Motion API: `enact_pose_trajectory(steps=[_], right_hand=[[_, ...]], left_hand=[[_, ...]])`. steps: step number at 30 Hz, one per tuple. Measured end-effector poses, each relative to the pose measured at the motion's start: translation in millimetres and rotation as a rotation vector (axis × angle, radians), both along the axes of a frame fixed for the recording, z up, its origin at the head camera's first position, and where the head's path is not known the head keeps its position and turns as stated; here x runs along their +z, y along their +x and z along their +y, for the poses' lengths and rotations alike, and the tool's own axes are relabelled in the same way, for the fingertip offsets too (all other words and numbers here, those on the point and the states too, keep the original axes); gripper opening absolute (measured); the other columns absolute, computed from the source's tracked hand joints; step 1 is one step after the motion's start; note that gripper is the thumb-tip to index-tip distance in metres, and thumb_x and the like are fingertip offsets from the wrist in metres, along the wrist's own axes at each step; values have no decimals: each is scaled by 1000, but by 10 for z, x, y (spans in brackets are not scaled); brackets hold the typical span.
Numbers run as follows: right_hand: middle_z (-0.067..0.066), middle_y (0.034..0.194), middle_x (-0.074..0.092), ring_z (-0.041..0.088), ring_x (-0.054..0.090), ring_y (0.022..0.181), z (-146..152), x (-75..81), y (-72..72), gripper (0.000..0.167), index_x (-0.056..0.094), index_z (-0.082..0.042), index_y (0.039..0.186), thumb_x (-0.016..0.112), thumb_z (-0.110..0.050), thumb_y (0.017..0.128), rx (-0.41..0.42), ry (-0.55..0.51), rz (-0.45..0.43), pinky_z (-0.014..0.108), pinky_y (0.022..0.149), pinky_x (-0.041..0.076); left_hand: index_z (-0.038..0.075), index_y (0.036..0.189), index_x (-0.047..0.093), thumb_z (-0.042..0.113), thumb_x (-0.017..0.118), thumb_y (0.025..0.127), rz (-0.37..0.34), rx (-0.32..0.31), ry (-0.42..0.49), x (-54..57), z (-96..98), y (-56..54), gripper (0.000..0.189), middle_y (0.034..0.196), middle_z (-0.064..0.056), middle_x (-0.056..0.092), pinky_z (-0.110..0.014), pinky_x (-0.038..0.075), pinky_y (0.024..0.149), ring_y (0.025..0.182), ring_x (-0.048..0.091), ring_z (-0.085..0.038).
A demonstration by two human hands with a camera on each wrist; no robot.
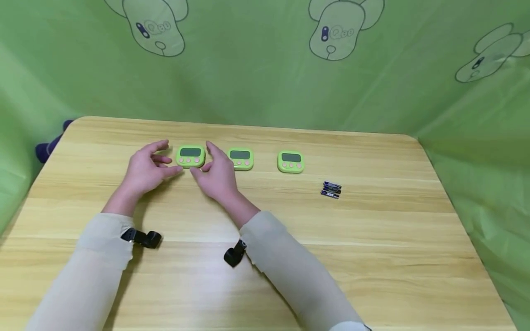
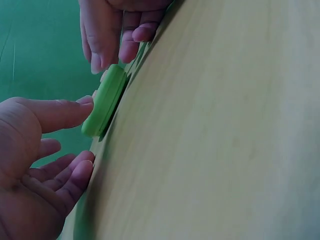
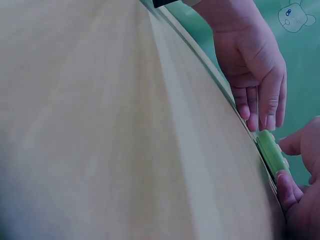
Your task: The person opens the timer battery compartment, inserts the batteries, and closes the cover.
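Observation:
A green digital timer [image 1: 190, 161] with a grey screen and pink buttons lies flat on the table at the left of a row of three. My left hand [image 1: 142, 171] is at its left side, fingers spread and slightly bent. On the other side is my right hand [image 1: 218, 178], its thumb near the timer's lower right corner. From the left wrist view, the left thumb reaches close to the edge of the timer [image 2: 107, 102]; whether it touches cannot be told. The right wrist view shows the right fingers close around one end of the timer [image 3: 270, 151].
A second green timer [image 1: 241, 158] lies just beyond the right hand, and a third timer [image 1: 290, 162] farther right. Several dark batteries [image 1: 331, 190] lie side by side on the wooden table [image 1: 393, 220]. Green curtain [image 1: 256, 82] hangs behind the table's far edge.

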State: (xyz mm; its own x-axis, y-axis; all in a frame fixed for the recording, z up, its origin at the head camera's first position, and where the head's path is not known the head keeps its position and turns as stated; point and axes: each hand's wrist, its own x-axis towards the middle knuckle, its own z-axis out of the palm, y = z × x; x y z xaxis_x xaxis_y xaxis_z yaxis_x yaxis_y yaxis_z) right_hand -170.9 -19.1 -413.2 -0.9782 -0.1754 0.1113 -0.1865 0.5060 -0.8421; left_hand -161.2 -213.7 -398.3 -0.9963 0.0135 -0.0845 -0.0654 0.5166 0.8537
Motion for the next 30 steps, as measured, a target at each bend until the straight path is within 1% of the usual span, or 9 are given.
enact_pose_trajectory(steps=[4,7,10,12,14,17,21,26,30], right_hand=[[10,135,58,8,63,80,-38,-1,-41,79,45,-5,148,85,-20,82,-23,84,-5,16,69,51],[3,114,67,4,61,76,-63,-2,-60,74,52,-7,145,86,-24,81,-59,137,-18,18,66,50],[-4,91,67,2,59,72,-87,-10,-68,68,58,-9,140,86,-26,81,-87,155,-20,19,62,49],[-7,85,65,1,58,71,-101,-22,-63,65,60,-10,138,86,-28,82,-95,171,-7,19,60,48],[-8,86,64,0,57,72,-112,-39,-53,63,61,-11,138,85,-29,83,-96,185,11,19,60,47],[-7,96,64,0,56,75,-121,-64,-36,62,61,-12,138,84,-31,84,-91,204,40,18,61,46],[-6,105,63,-1,55,77,-118,-73,-13,62,60,-13,139,83,-31,84,-81,201,65,17,61,45],[-8,105,59,1,52,77,-113,-77,31,66,60,-14,139,87,-30,81,-75,179,78,16,61,44],[-7,104,57,2,52,76,-104,-67,94,72,59,-13,140,90,-27,76,-61,128,73,16,63,44]], left_hand=[[-1,147,45,6,81,84,11,-16,-25,-16,18,-22,72,135,-20,55,-30,52,85,108,58,-33],[-3,143,50,3,78,85,20,-34,-53,-18,37,-37,65,123,-22,61,-31,52,83,104,60,-33],[-5,140,52,4,77,86,28,-42,-73,-18,54,-48,61,114,-23,64,-27,52,79,100,61,-31],[-5,139,53,4,77,86,25,-37,-74,-22,61,-51,59,110,-23,65,-24,52,76,99,61,-31],[-5,139,53,3,76,86,15,-27,-68,-24,65,-49,58,109,-23,64,-21,51,73,98,61,-30],[-4,140,53,0,75,87,-6,-8,-50,-19,71,-38,57,109,-23,63,-19,52,71,97,59,-30],[-4,142,51,-4,75,85,-23,20,17,-7,77,-18,62,117,-23,61,-18,53,71,96,59,-27],[-2,144,49,-10,75,81,-50,63,113,-12,83,32,69,124,-23,58,-17,54,72,97,58,-23],[0,144,50,-12,74,80,-60,87,134,-24,92,107,70,121,-23,59,-16,54,73,98,57,-23]])
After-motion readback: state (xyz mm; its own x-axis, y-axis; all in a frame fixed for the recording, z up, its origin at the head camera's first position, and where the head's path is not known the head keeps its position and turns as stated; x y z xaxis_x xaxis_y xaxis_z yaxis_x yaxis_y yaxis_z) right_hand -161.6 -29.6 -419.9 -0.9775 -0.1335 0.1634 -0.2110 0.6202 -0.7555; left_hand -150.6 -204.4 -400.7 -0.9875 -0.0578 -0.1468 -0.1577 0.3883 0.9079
